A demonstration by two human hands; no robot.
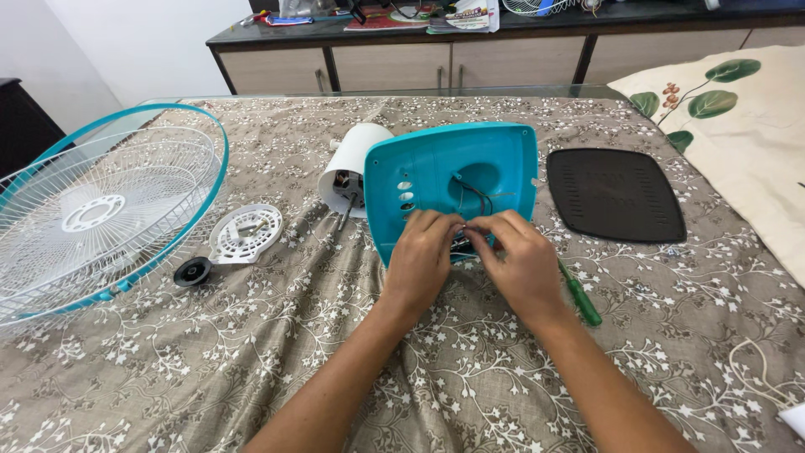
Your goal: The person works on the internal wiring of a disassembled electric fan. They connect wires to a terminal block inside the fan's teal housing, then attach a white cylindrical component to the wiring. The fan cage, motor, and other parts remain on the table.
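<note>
On the tabletop I count one turquoise fan base, one white motor housing, one wire fan guard, one white round plate, one black knob, one black cover panel and one green screwdriver. My left hand and right hand meet at the base's near edge, fingers pinched shut on a small dark wired part. Both forearms reach forward, wrists angled inward.
</note>
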